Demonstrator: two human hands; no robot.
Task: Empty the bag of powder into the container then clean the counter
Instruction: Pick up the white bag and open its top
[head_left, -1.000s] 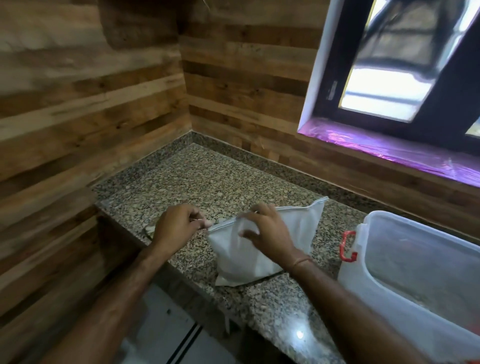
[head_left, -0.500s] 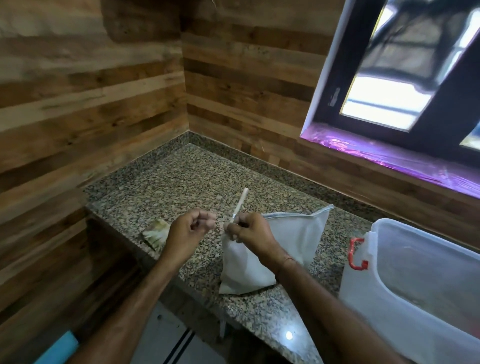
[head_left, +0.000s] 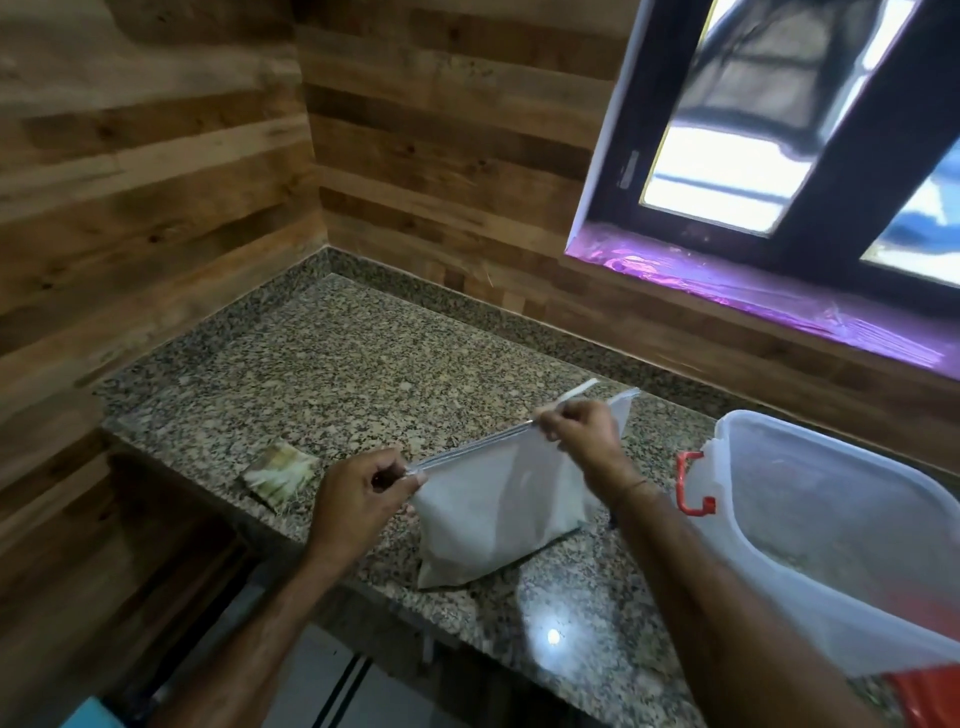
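A white bag of powder (head_left: 493, 514) stands upright on the granite counter (head_left: 332, 374), near its front edge. My left hand (head_left: 358, 499) pinches the bag's top left corner. My right hand (head_left: 582, 436) grips the top edge farther right and holds a thin white strip (head_left: 574, 391) that sticks up from the seal. The clear plastic container (head_left: 831, 551) with red latches (head_left: 693, 483) sits open on the counter to the right of the bag.
A small folded yellowish cloth or scrubber (head_left: 278, 470) lies on the counter left of my left hand. Wood-panelled walls close off the counter at the left and back. A window with a purple-lit sill (head_left: 753, 296) is above the container.
My right hand has slid along the bag's top from the left corner toward the right, carrying the white strip. My left hand now pinches the left corner. The bag's top is stretched taut.
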